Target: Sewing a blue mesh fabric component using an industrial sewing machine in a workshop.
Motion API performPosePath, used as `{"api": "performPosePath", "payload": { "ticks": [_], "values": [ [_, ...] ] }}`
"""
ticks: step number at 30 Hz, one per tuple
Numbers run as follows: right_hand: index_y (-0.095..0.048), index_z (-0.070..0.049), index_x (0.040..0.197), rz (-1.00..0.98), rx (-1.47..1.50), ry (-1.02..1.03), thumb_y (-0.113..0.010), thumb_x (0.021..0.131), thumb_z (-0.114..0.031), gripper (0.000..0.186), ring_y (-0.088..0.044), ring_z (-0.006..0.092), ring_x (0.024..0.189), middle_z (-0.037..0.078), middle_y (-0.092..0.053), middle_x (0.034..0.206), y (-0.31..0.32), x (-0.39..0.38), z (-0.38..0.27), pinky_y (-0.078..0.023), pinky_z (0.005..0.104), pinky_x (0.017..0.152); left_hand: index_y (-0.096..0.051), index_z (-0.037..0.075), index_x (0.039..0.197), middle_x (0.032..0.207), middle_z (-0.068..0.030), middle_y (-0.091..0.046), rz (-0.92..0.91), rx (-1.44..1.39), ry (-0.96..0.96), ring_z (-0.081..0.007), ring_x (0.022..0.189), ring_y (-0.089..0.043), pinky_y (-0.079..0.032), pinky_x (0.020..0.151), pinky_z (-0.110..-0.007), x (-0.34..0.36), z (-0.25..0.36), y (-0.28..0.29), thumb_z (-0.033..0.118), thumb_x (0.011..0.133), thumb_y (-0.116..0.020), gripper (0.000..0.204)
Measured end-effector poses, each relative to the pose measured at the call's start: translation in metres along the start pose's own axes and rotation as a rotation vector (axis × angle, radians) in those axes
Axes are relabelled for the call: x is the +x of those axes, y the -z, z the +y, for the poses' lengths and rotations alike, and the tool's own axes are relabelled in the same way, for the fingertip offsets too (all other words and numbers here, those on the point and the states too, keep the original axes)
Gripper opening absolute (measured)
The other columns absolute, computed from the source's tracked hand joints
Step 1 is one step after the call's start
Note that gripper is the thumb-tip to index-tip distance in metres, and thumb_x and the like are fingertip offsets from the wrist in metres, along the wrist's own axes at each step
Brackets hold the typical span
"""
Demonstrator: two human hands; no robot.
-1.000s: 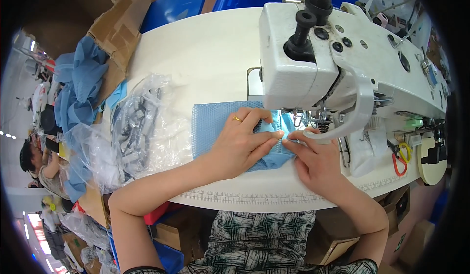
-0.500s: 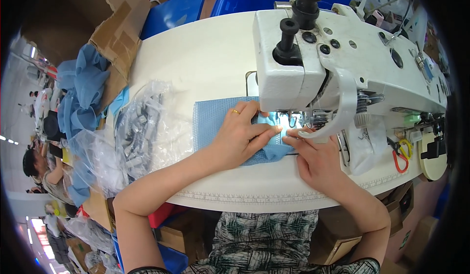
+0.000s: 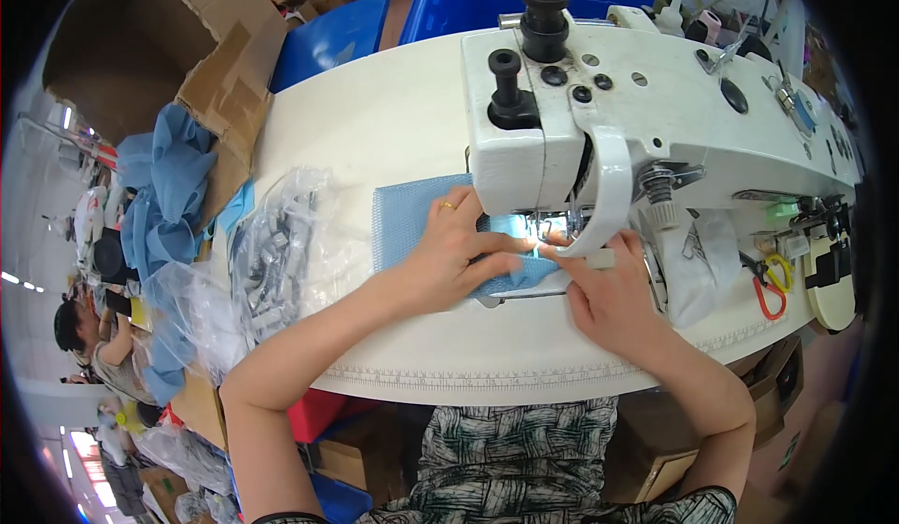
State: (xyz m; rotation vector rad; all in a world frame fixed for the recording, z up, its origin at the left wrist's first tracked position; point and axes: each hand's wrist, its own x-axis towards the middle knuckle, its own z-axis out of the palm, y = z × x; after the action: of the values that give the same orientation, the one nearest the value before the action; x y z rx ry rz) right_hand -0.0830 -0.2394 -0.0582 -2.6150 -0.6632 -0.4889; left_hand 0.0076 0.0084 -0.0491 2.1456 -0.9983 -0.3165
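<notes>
A piece of blue mesh fabric point(image 3: 398, 220) lies flat on the table, its right end under the needle area of a white sewing machine point(image 3: 524, 173). My left hand point(image 3: 454, 248) rests on this fabric, index finger stretched toward the lit presser foot point(image 3: 545, 227) and thumb a little apart below it. A ring is on one of its fingers. From the other side my right hand point(image 3: 609, 290) has its fingertips closed at the fabric's right edge, close to the needle. What lies beneath both sets of fingertips is partly hidden.
Left of the fabric lies a clear plastic bag point(image 3: 281, 243) of grey pieces. Beyond it stand a cardboard box point(image 3: 225, 84) and blue cloth point(image 3: 169, 187). Scissors point(image 3: 770, 295) with red and yellow handles lie at the right. Another person point(image 3: 103, 341) sits far left.
The view has shifted slightly, with the machine now further left. The fabric's near edge sits closer to the presser foot, and my left thumb has parted from the index finger.
</notes>
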Motion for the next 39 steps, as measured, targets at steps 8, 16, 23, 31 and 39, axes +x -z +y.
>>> {"api": "performPosePath", "payload": {
  "ticks": [8,16,23,31,39],
  "values": [
    [-0.074,-0.011,0.120,0.003,0.061,0.032,-0.066,0.078,-0.003,0.044,-0.058,0.0325,0.115,0.009,-0.066,0.106,0.001,0.001,-0.003,-0.044,0.0482,0.096,-0.074,0.011,0.100,0.110,-0.0069,-0.066,-0.080,0.264,-0.198,-0.0255,0.107,-0.060,-0.038,0.098,-0.041,0.004,0.016,0.043,0.017,0.084,-0.077,0.017],
    [-0.073,-0.010,0.111,-0.094,0.172,0.116,-0.069,0.075,-0.003,0.037,-0.061,0.0244,0.106,0.002,-0.067,0.106,0.007,-0.008,-0.009,-0.043,0.0441,0.097,-0.069,0.002,0.094,0.087,-0.0083,-0.061,-0.190,0.441,-0.375,-0.0239,0.075,-0.060,-0.041,0.077,-0.034,-0.020,0.069,-0.009,0.004,0.067,-0.068,0.027],
    [-0.073,-0.009,0.104,-0.003,0.252,0.169,-0.074,0.074,-0.007,0.031,-0.062,0.0212,0.098,0.000,-0.067,0.107,0.002,-0.010,-0.012,-0.047,0.0390,0.090,-0.068,-0.006,0.081,0.073,-0.0121,-0.070,-0.002,-0.506,0.524,-0.0184,0.057,-0.068,-0.052,0.051,-0.036,-0.007,0.052,-0.013,0.019,0.101,-0.068,0.032],
    [-0.075,-0.004,0.106,0.122,0.169,0.267,-0.075,0.075,-0.009,0.031,-0.064,0.0226,0.098,0.002,-0.068,0.110,-0.006,-0.011,-0.013,-0.053,0.0359,0.074,-0.067,-0.004,0.074,0.062,-0.0103,-0.068,0.050,-0.489,0.803,-0.0146,0.047,-0.064,-0.049,0.045,-0.030,0.018,0.074,-0.007,0.018,0.091,-0.078,0.030],
    [-0.074,-0.002,0.102,0.201,0.138,0.300,-0.076,0.074,-0.007,0.029,-0.064,0.0214,0.096,0.003,-0.068,0.109,0.001,-0.007,-0.021,-0.052,0.0351,0.069,-0.070,-0.003,0.068,0.061,-0.0105,-0.068,0.142,-0.394,0.779,-0.0156,0.054,-0.066,-0.051,0.050,-0.032,0.021,0.057,-0.017,0.019,0.085,-0.082,0.031]
  ]
}}
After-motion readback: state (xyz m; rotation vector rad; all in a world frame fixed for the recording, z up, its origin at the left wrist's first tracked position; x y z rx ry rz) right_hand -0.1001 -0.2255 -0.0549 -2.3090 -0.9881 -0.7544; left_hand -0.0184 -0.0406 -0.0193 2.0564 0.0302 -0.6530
